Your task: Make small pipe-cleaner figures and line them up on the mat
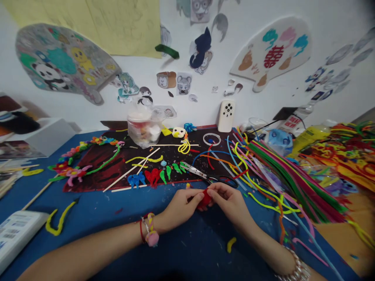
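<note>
Near the front middle of the blue table, my left hand (187,203) and my right hand (227,201) meet around a small red fuzzy piece (206,198), which looks like bent pipe cleaner. Thumb and fingers of both hands are closed on it, covering much of its shape. Just beyond lie scissors (202,173) with black handles. To their left sit green leaf-like pieces (166,174), red shaped pieces (153,177) and blue shaped pieces (136,179). A short yellow piece (231,244) rests on the table below my right hand.
Loose pipe cleaners (258,187) and a thick bundle (301,179) spread over the right side. Thin wooden sticks (131,169) lie on the dark mat (99,175). A colourful pipe-cleaner garland (79,148) curves at the left. A white phone (226,116) leans against the wall.
</note>
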A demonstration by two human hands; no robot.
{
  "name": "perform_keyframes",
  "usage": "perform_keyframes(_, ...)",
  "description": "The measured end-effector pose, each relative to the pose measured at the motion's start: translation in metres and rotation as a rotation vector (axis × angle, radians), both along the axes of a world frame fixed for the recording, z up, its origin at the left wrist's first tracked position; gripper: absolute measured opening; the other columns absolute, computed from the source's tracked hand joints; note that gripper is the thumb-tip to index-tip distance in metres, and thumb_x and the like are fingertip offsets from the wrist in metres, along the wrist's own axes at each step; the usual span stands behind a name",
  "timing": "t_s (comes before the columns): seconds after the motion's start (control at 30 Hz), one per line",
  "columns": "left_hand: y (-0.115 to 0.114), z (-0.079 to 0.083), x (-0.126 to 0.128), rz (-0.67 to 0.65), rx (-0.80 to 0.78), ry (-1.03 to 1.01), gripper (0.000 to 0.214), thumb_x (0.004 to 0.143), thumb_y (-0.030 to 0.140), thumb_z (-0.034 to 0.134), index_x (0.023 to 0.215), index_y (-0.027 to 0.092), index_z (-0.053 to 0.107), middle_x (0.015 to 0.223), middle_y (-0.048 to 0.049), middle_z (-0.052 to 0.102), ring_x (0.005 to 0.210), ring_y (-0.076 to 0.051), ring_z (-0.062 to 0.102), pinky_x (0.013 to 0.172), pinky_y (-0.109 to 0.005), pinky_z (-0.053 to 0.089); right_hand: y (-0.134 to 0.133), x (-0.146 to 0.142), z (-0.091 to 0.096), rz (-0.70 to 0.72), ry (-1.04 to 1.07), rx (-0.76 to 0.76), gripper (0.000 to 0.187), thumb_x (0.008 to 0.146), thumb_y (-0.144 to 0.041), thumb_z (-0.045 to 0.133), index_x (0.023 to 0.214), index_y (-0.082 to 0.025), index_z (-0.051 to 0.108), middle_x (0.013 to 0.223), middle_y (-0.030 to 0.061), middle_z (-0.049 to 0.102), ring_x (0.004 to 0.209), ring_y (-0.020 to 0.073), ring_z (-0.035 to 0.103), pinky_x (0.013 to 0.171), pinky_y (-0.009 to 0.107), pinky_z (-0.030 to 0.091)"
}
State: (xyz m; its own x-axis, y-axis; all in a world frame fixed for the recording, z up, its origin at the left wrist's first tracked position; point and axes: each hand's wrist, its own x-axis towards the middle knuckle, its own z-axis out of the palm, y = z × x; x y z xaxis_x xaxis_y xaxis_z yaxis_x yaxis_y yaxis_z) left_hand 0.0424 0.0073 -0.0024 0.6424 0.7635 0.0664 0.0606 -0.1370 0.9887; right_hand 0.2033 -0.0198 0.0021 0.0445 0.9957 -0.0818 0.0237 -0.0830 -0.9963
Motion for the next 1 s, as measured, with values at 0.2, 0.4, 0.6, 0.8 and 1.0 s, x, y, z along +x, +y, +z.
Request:
perform_keyframes(0.2, -0.008, -0.004, 0.004, 0.005, -0.060, 0.036, 0.033, 0.090, 0.035, 0.035, 0.084, 0.013, 0.058, 0.074, -0.0028, 0.059, 0.066, -0.013, 0.058, 0.063, -0.024, 0.047, -0.004, -0.006, -0.003, -0.074, 0.044, 0.014, 0.026, 0.068, -0.040, 0.067, 0.076, -0.017, 0.060, 0.063, -0.0015, 0.059, 0.050, 0.0106, 0.056, 0.051, 0.023, 0.051)
perform_keyframes(0.4, -0.014, -0.006, 0.007, -0.007, -0.087, 0.106, 0.036, 0.090, 0.040, 0.032, 0.079, 0.014, 0.054, 0.065, -0.0017, 0.058, 0.059, -0.013, 0.057, 0.058, -0.025, 0.047, -0.011, -0.009, -0.006, -0.084, -0.017, 0.083, 0.019, 0.074, -0.036, 0.063, 0.079, -0.018, 0.059, 0.067, -0.0002, 0.060, 0.053, 0.0117, 0.056, 0.051, 0.023, 0.050)
perform_keyframes(0.6, -0.016, -0.011, 0.009, -0.060, -0.251, 0.074, 0.039, 0.089, 0.044, 0.031, 0.074, 0.013, 0.050, 0.059, -0.0006, 0.053, 0.048, -0.010, 0.053, 0.049, -0.023, 0.044, -0.014, -0.009, -0.003, -0.085, -0.301, 0.254, 0.010, 0.079, -0.028, 0.057, 0.078, -0.020, 0.063, 0.078, 0.0037, 0.062, 0.065, 0.0151, 0.059, 0.060, 0.026, 0.049)
perform_keyframes(0.8, -0.013, -0.009, 0.009, -0.066, -0.236, 0.081, 0.031, 0.089, 0.042, 0.030, 0.076, 0.016, 0.042, 0.052, 0.0055, 0.044, 0.042, -0.007, 0.044, 0.043, -0.019, 0.035, -0.014, -0.009, 0.004, -0.074, -0.435, 0.363, 0.010, 0.081, -0.025, 0.054, 0.076, -0.021, 0.062, 0.076, 0.0041, 0.062, 0.070, 0.0170, 0.057, 0.064, 0.028, 0.046)
perform_keyframes(1.0, -0.013, -0.006, 0.009, -0.106, -0.361, 0.016, 0.030, 0.088, 0.043, 0.031, 0.071, 0.018, 0.034, 0.052, 0.0086, 0.033, 0.039, -0.004, 0.032, 0.040, -0.018, 0.025, -0.009, -0.007, 0.001, 0.010, -0.320, 0.268, 0.008, 0.082, -0.027, 0.054, 0.080, -0.020, 0.058, 0.076, 0.0024, 0.060, 0.070, 0.0153, 0.057, 0.065, 0.026, 0.046)
